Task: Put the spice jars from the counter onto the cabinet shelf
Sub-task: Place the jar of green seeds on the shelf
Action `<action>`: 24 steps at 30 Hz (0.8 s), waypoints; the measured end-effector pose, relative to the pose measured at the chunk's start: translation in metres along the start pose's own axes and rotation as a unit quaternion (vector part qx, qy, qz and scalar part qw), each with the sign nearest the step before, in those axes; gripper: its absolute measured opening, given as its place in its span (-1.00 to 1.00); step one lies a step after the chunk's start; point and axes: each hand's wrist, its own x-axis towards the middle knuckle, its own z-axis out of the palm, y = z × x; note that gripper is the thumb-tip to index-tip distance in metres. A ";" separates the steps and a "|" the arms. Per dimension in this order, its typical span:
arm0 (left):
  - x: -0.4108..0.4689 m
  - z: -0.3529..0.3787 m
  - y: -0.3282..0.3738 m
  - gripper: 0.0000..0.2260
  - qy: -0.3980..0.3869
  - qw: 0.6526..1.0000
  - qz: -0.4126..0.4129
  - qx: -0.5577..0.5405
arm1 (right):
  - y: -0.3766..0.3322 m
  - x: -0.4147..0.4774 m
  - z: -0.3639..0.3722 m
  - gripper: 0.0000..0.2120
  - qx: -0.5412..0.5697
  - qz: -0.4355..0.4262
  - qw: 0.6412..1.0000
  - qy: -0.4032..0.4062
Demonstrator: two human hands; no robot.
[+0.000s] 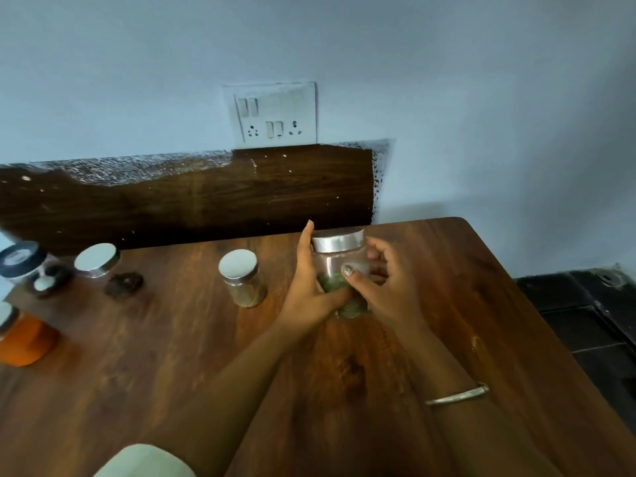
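A clear glass jar [339, 256] with a silver lid and green leaves in its lower half stands on the wooden counter [344, 373], right of centre. My left hand [309, 290] wraps its left side, with the forefinger raised past the lid. My right hand [385, 287] grips its right side, thumb across the front glass. A smaller silver-lidded jar [242, 278] with brownish spice stands to the left. Further left are a silver-lidded jar [97, 260] with dark contents, a black-lidded jar [24, 261] and an orange-filled jar [24, 335]. No cabinet shelf is in view.
A dark wood backsplash [206, 197] runs behind the counter, with a white switch and socket plate [275, 113] on the pale wall above it. The counter's right edge drops to a dark tiled floor [585, 321]. A pale rounded object [144, 463] sits at the bottom edge.
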 end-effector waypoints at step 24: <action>-0.046 -0.116 0.065 -0.23 0.021 0.986 -0.033 -0.159 | -0.082 -0.023 0.093 -0.27 0.131 -0.017 0.976 -0.171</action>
